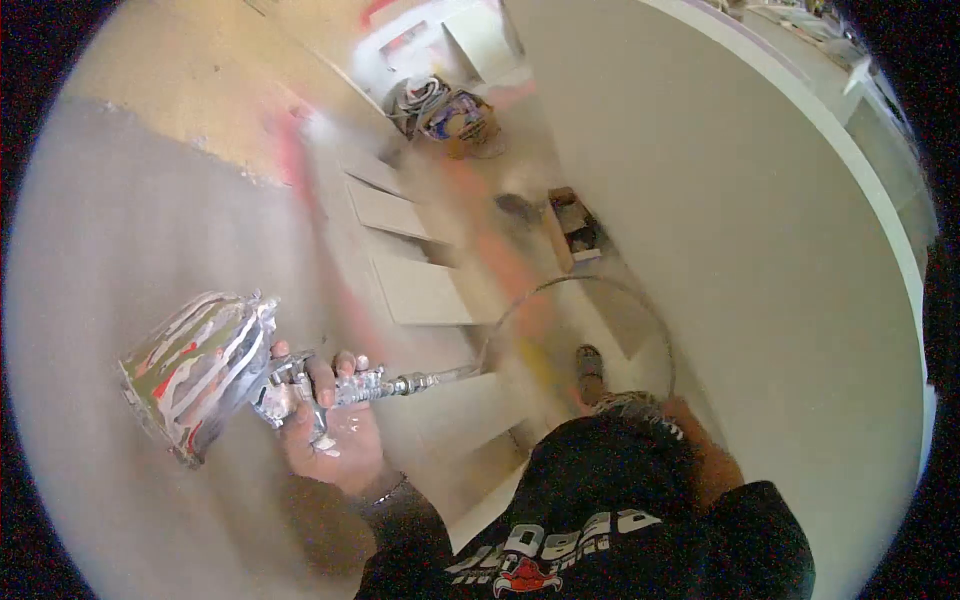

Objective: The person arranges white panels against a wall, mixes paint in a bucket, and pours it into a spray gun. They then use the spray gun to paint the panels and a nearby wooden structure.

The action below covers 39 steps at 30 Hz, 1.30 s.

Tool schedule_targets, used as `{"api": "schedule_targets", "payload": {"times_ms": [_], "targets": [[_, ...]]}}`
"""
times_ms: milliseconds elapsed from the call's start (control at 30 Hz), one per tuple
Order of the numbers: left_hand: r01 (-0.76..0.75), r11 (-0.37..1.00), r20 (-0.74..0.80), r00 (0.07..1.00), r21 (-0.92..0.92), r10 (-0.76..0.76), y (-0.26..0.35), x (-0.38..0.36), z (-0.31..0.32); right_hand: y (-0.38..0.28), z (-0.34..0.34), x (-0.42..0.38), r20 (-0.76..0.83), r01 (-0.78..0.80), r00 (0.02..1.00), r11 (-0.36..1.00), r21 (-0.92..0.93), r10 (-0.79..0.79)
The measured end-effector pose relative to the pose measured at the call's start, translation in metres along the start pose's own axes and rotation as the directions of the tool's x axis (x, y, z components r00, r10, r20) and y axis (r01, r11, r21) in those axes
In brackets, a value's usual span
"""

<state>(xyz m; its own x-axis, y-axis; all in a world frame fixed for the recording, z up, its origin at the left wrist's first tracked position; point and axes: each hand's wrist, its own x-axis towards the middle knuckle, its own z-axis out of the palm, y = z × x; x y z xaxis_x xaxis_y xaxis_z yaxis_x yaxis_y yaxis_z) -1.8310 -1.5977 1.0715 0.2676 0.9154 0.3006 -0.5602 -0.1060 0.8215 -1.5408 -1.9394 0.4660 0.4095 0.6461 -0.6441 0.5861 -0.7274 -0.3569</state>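
Note:
My left hand (340, 440) is wrapped round a metal spray gun (355, 388), its fingers at the trigger and body. A paint-streaked cup (200, 370) sits on the gun and points to the left. White paint marks my palm. From the gun's fitting a thin hose (570, 280) loops over to my right side. Close to my body, my right hand (685, 418) is at the hose's other visible stretch and appears closed on it; its fingers are partly hidden.
Flat pale panels (425, 290) lie on the floor in front. A large upright panel (740, 230) fills the right side. Farther off are an open box (575, 228) and a bundle of coiled hose (425, 98). My foot (590, 370) shows below. Haze blurs the floor.

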Motion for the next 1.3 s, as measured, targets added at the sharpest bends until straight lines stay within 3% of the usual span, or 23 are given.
{"api": "schedule_targets", "payload": {"times_ms": [33,67,167,200,267,300,367,400,467,500,567,600,633,667,733,800,867,900,967,1033,1100,1200,1300], "targets": [[0.005,1.0,-0.015,1.0,0.006,-0.005,0.008,0.003,0.008,0.012,0.012,0.003,0.112,0.064,0.993,0.97,-0.233,-0.039],[-0.013,1.0,-0.067,0.998,0.017,0.014,0.019,-0.017,0.007,0.023,0.027,-0.001,0.139,0.089,0.989,0.964,-0.252,-0.055],[-0.049,0.999,-0.047,0.998,0.021,0.05,0.022,-0.011,0.008,0.027,0.003,0.022,0.073,0.455,0.869,0.735,-0.502,-0.489],[-0.039,0.999,-0.069,0.997,0.03,0.041,0.029,-0.041,-0.006,0.027,0.026,-0.008,0.099,0.467,0.868,0.729,-0.501,-0.488],[-0.022,1.0,-0.092,0.995,0.02,0.023,0.024,-0.025,0.001,-0.03,-0.034,-0.032,0.002,0.134,0.991,0.982,-0.13,-0.135],[-0.028,0.999,-0.088,0.996,0.016,0.03,0.022,-0.016,0.007,-0.028,-0.039,-0.015,-0.006,0.135,0.991,0.982,-0.132,-0.137],[-0.02,1.0,-0.118,0.993,-0.002,0.02,0.019,-0.019,0.009,0.011,0.002,0.012,-0.082,-0.056,0.995,0.998,0.037,0.059],[-0.019,1.0,-0.111,0.994,-0.005,0.019,0.017,-0.017,0.006,0.0,-0.006,0.001,-0.087,-0.059,0.994,0.997,0.042,0.063],[-0.023,0.999,-0.114,0.993,-0.033,0.019,0.017,-0.016,-0.002,-0.033,-0.031,-0.051,-0.082,-0.123,0.98,0.88,0.459,0.18],[-0.013,0.999,-0.109,0.994,-0.037,0.009,0.018,-0.016,-0.003,-0.028,-0.025,-0.061,-0.08,-0.133,0.978,0.876,0.464,0.191],[-0.039,0.998,-0.099,0.995,-0.044,0.034,0.02,-0.008,-0.005,0.005,0.002,-0.073,0.139,-0.099,0.99,0.787,0.608,0.017],[-0.033,0.997,-0.104,0.994,-0.071,0.025,0.019,-0.007,-0.009,0.028,0.015,-0.067,0.15,0.055,0.984,0.965,0.258,-0.096],[-0.045,0.997,-0.109,0.993,-0.065,0.038,0.023,-0.007,-0.007,0.057,0.034,-0.058,0.159,0.243,0.965,0.938,-0.246,-0.209],[-0.066,0.996,-0.108,0.992,-0.053,0.06,0.026,-0.006,-0.003,0.084,0.051,-0.051,0.165,0.351,0.934,0.724,-0.593,-0.318],[-0.058,0.995,-0.11,0.993,-0.077,0.049,0.035,-0.006,0.01,0.071,0.016,-0.077,0.111,0.299,0.95,0.755,-0.583,-0.291],[-0.055,0.995,-0.085,0.995,-0.087,0.048,0.04,-0.015,0.006,0.104,0.053,-0.036,-0.09,-0.051,0.996,0.955,-0.291,0.026],[-0.05,0.994,0.081,0.995,-0.102,0.058,0.05,-0.005,0.0,0.012,0.044,-0.093,-0.096,-0.169,0.979,0.981,0.094,0.178],[-0.015,0.995,0.14,0.99,-0.102,0.03,0.055,-0.005,0.004,-0.017,0.049,-0.12,-0.086,-0.18,0.976,0.966,0.185,0.198],[0.008,1.0,0.188,0.982,-0.012,-0.005,0.079,-0.024,0.028,-0.038,0.072,-0.163,-0.044,-0.174,0.98,0.946,0.274,0.193],[0.102,0.981,0.178,0.981,-0.167,-0.071,0.034,-0.044,0.014,-0.004,0.074,-0.211,-0.039,-0.236,0.966,0.939,0.252,0.254],[0.179,0.973,0.298,0.946,-0.143,-0.13,0.029,-0.067,0.028,-0.004,0.109,-0.259,-0.003,-0.287,0.952,0.895,0.341,0.306],[0.212,0.977,0.351,0.918,-0.037,-0.186,0.055,-0.054,0.003,-0.083,0.171,-0.323,0.032,-0.349,0.923,0.802,0.485,0.383],[0.084,0.996,0.42,0.904,0.007,-0.08,0.057,-0.059,0.013,-0.123,0.216,-0.361,0.016,-0.393,0.876,0.694,0.603,0.482]]}}
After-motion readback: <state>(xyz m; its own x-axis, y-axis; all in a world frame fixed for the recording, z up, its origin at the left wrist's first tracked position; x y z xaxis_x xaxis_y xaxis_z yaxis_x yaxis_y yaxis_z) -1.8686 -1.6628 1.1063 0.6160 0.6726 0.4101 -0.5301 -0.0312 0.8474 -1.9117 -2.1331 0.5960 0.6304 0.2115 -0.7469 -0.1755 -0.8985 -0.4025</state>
